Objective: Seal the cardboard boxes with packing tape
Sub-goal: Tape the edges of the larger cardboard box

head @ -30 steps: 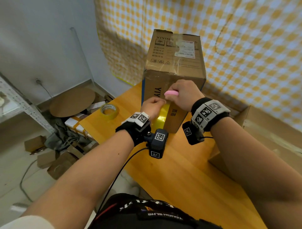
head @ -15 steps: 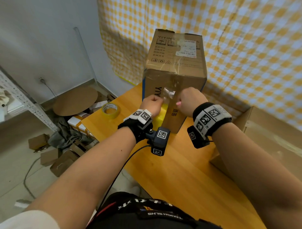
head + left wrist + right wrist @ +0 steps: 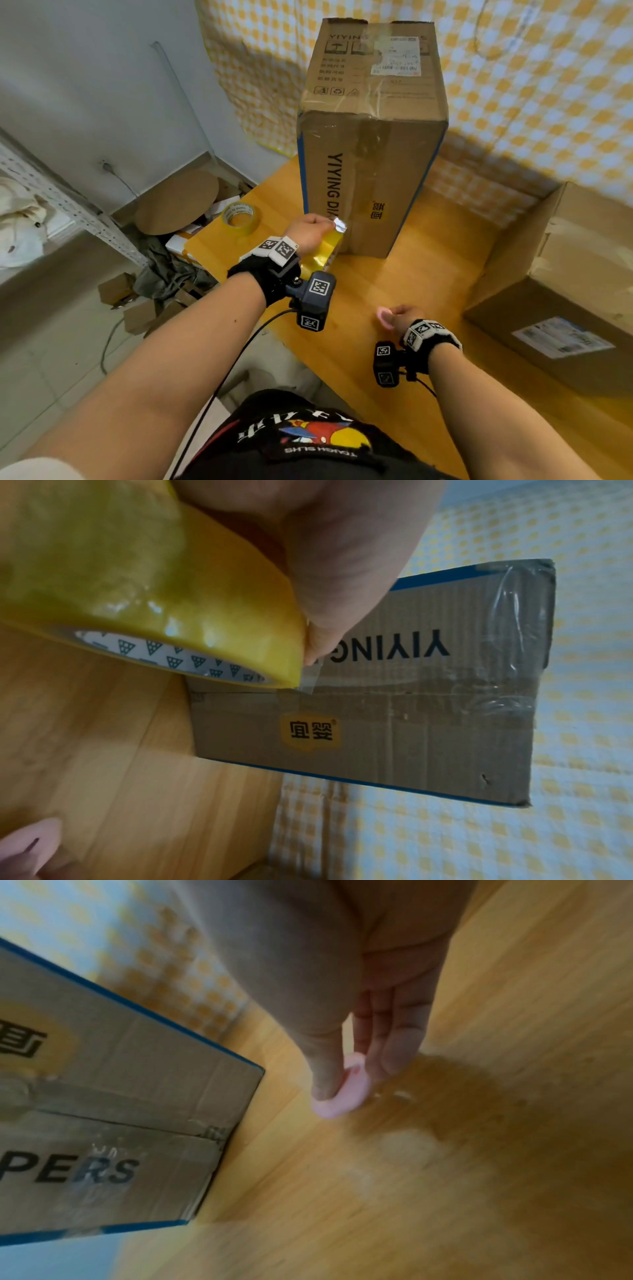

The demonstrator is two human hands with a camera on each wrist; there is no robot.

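Left hand: The left hand (image 3: pixel 310 230) is curled around a fat yellow roll of sticky packing tape (image 3: pixel 137 582). The thumb (image 3: pixel 318 639) pins the loose clear end at the roll's edge.

Right hand: The right hand (image 3: pixel 399 317) is low over the wooden table (image 3: pixel 428 274), well apart from the left one. Its thumb and fingers (image 3: pixel 394 1047) pinch a small pink plastic thing (image 3: pixel 342 1096), maybe a little cutter. I cannot tell for sure.

Big box: The tall brown cardboard box with black letters and blue edges (image 3: pixel 370 161) stands on the table right in front of the left hand. Shiny clear tape already runs over its top and down the near side.

How the tape feels: I think the roll is light and hard, but its tape is thin and very sticky. It can curl and stick to itself. Best to keep holding the roll around its outside with a thumb on the loose end.

How the box feels: It looks stiff but easy to dent, and being tall, it might tip if pushed up high.

Other things: A second brown cardboard box with a white label (image 3: pixel 561 298) lies to the right of the right hand. A spare roll of yellow tape (image 3: pixel 240 217) lies flat on the table just past the left hand, to its left.

In the way: Nothing sits between the left hand and the tall box.
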